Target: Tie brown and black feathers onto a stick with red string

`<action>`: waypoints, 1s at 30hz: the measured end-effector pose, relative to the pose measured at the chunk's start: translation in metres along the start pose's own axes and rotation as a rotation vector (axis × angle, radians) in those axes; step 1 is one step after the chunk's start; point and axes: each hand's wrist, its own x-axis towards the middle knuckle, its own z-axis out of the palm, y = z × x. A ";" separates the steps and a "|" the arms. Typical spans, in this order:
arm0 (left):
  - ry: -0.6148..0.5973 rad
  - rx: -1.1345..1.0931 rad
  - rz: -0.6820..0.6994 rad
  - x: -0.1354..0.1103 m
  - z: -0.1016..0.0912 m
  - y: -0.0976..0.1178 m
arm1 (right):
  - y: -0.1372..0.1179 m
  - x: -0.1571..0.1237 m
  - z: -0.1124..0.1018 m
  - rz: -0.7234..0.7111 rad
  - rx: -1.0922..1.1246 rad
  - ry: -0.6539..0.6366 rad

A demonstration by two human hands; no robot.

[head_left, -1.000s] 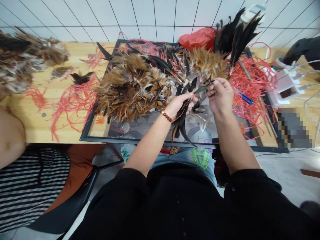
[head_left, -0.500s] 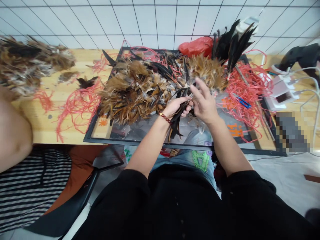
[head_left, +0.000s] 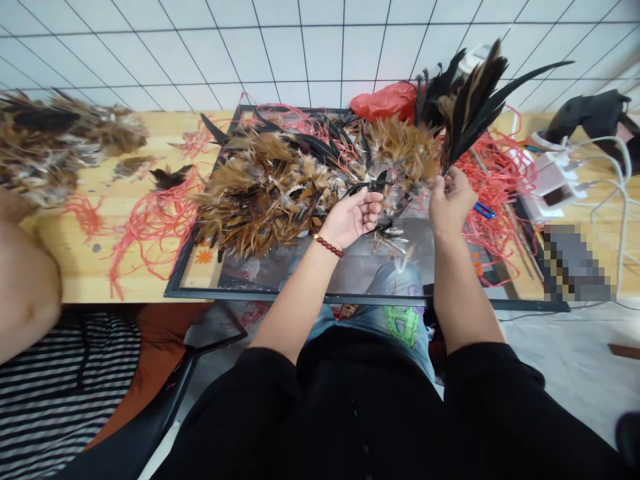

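My right hand pinches the base of a bunch of long dark feathers, which fan upward and to the right. Palm up, my left hand hovers by the feather pile with its fingers loosely curled and nothing visible in them; a beaded bracelet circles that wrist. Just beyond its fingertips lie some short black feathers. Brown feathers are heaped to the left of my left hand, and a lighter brown bunch lies between and beyond both hands.
A black-framed glass panel lies on the wooden table. Pink plastic strands tangle at right, near a blue cutter. A red plastic bag sits by the tiled wall. White chargers stand far right. Another person's arm is at left.
My hands were together around dark feathers. My right hand has moved right with the dark feathers, now pointing up, while my left hand has let go and turned palm up.
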 end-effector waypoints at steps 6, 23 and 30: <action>-0.090 0.068 0.353 -0.064 0.012 -0.008 | -0.005 -0.003 -0.002 -0.071 -0.086 0.022; 1.343 1.001 -0.266 -0.403 -0.221 -0.234 | -0.033 -0.237 -0.153 -0.571 -0.114 -0.193; 1.291 1.486 -0.552 -0.472 -0.233 -0.221 | 0.034 -0.358 -0.180 -0.029 -0.089 -0.248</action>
